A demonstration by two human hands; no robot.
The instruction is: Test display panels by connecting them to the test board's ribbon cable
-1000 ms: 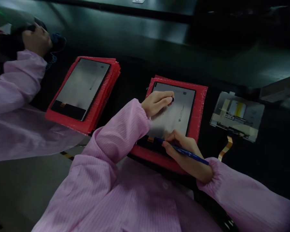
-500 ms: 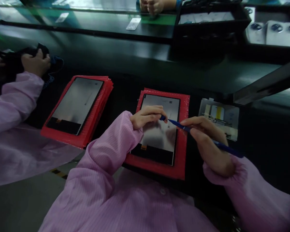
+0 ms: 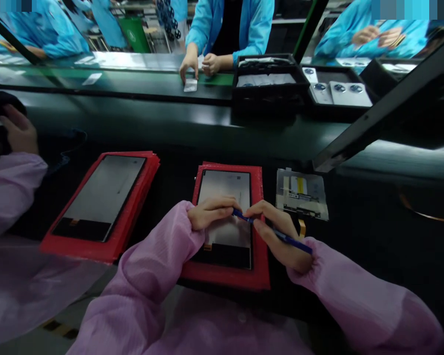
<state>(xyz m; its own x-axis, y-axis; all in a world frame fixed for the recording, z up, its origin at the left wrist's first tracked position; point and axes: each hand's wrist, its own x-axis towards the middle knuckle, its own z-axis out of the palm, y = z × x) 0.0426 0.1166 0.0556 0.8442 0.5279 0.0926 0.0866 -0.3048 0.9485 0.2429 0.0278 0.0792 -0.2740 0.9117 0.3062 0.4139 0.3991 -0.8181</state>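
Note:
My right hand (image 3: 277, 236) is closed round a blue pen (image 3: 294, 242), which points left and slants slightly upward. At the pen's tip, the fingers of my left hand (image 3: 214, 211) pinch its blue cap (image 3: 237, 213); cap and pen meet, though how far the cap is on cannot be made out. Both hands are over a grey-backed display panel (image 3: 225, 185) with a black lower strip and a small orange tab (image 3: 207, 247). Beneath the panel lies a stack of red plastic sheets (image 3: 229, 278). My hands hide the panel's middle.
To the left, another panel (image 3: 103, 190) rests on red sheets (image 3: 77, 249). A clear fixture with electronics (image 3: 302, 192) lies at the right, under a slanted metal bar (image 3: 358, 118). A co-worker's hand (image 3: 20, 130) is at far left. Black trays (image 3: 270, 96) stand beyond.
The pen tip and the cap, apart before, have come together as my right hand moved toward my left. The view has tilted up, and a co-worker opposite now touches a white card.

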